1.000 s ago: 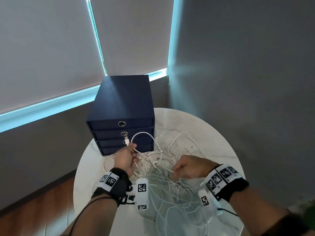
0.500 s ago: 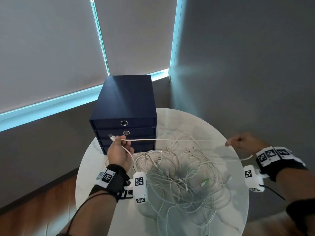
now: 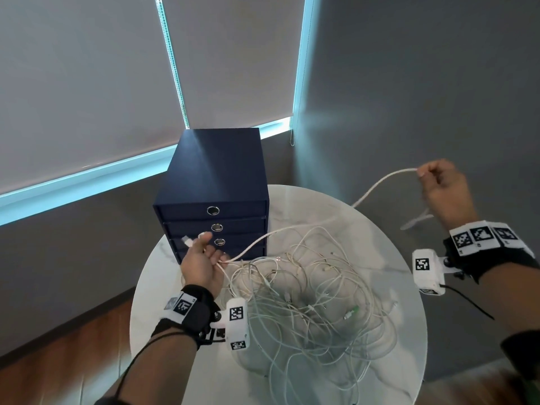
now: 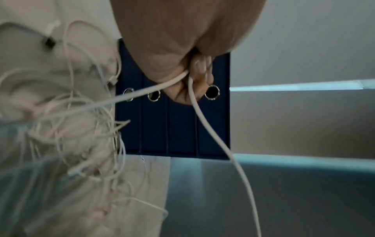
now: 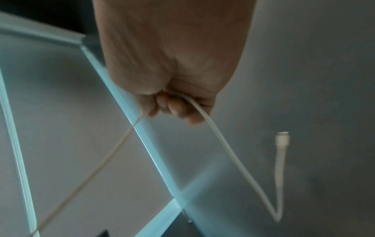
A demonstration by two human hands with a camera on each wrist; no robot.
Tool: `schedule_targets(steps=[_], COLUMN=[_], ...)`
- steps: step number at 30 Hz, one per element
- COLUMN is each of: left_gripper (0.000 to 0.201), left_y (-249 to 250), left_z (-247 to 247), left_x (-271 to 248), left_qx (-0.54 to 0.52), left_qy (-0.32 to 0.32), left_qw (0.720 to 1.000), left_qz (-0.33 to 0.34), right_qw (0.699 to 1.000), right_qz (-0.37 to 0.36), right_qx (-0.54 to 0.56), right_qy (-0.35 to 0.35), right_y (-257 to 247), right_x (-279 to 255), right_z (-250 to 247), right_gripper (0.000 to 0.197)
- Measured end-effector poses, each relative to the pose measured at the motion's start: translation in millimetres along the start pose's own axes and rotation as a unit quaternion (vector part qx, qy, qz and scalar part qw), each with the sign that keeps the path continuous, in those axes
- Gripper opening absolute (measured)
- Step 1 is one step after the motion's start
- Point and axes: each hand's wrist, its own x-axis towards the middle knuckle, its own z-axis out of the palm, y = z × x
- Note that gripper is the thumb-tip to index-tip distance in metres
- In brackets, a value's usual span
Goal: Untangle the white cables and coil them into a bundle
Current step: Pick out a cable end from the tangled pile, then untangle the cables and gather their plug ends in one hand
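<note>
The left hand (image 3: 201, 266) grips one end of a white cable (image 3: 295, 229). The right hand (image 3: 444, 191), well apart, pinches it near the other end, likely drawing it clear of the tangle (image 3: 315, 299) lying between them.

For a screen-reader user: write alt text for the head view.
A left hand and a raised right hand stretch one white cable above a tangle of white cables on a round marble table; a navy drawer box stands behind.

Office: drawer box (image 3: 214, 182), roller blinds (image 3: 87, 83)
</note>
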Motion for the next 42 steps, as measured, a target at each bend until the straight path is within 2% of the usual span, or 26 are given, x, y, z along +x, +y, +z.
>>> schedule_targets(steps=[2,3,6,7,8,9,11,13,14,16,18,20,22,24,27,31,35,37,40,42], left_gripper=[0.029,0.030,0.033,0.033,0.032,0.031,0.030,0.029,0.029,0.031,0.030,0.029,0.030,0.031,0.033,0.036,0.039,0.040,0.036,0.032], left_y=[-3,-4,-9,-10,-12,-15,-23,-34,-39,-49,-56,-59,-61,-60,-57,-56,-59,-57,-57,-58], left_z=[1,1,3,5,7,9,15,21,25,31,36,37,35,31,26,20,18,21,26,28], left_x=[-6,-9,-19,-22,-26,-29,-34,-39,-42,-46,-49,-49,-47,-45,-43,-38,-38,-44,-49,-47], left_qx=[0.076,0.112,0.194,0.209,0.219,0.229,0.250,0.271,0.280,0.301,0.322,0.344,0.373,0.391,0.416,0.403,0.387,0.377,0.364,0.348], left_qy=[-0.055,-0.078,-0.133,-0.151,-0.168,-0.183,-0.214,-0.248,-0.263,-0.283,-0.290,-0.292,-0.288,-0.286,-0.283,-0.254,-0.259,-0.274,-0.279,-0.257], left_qw=[0.995,0.990,0.970,0.964,0.959,0.954,0.943,0.929,0.922,0.910,0.901,0.892,0.881,0.874,0.862,0.878,0.885,0.884,0.888,0.901], left_qz=[0.022,0.032,0.057,0.061,0.062,0.061,0.053,0.044,0.039,0.032,0.028,0.033,0.038,0.041,0.062,0.052,-0.005,-0.025,-0.026,-0.004], right_qw=[0.980,0.950,0.814,0.786,0.773,0.773,0.816,0.876,0.888,0.880,0.879,0.891,0.898,0.881,0.853,0.847,0.875,0.880,0.871,0.856], right_qz=[0.056,0.102,0.198,0.220,0.237,0.243,0.213,0.220,0.235,0.253,0.243,0.223,0.235,0.268,0.294,0.289,0.253,0.240,0.241,0.258], right_qx=[-0.147,-0.230,-0.429,-0.450,-0.449,-0.436,-0.365,-0.177,-0.063,0.079,0.129,0.153,0.184,0.242,0.291,0.306,0.281,0.286,0.312,0.320], right_qy=[-0.119,-0.187,-0.338,-0.362,-0.381,-0.392,-0.395,-0.391,-0.391,-0.393,-0.390,-0.365,-0.324,-0.306,-0.318,-0.325,-0.303,-0.294,-0.294,-0.314], right_y=[19,35,68,73,73,69,53,22,0,-44,-69,-80,-81,-82,-84,-79,-74,-73,-71,-72], right_x=[-1,-4,-27,-36,-42,-49,-57,-70,-78,-93,-105,-112,-115,-118,-124,-132,-139,-143,-146,-153], right_z=[1,1,1,4,10,18,40,68,83,112,136,153,164,171,177,183,187,188,189,190], right_gripper=[0.010,0.013,0.023,0.029,0.035,0.041,0.034,0.022,0.025,0.035,0.036,0.024,0.014,0.011,0.008,0.007,0.010,0.009,0.007,0.014])
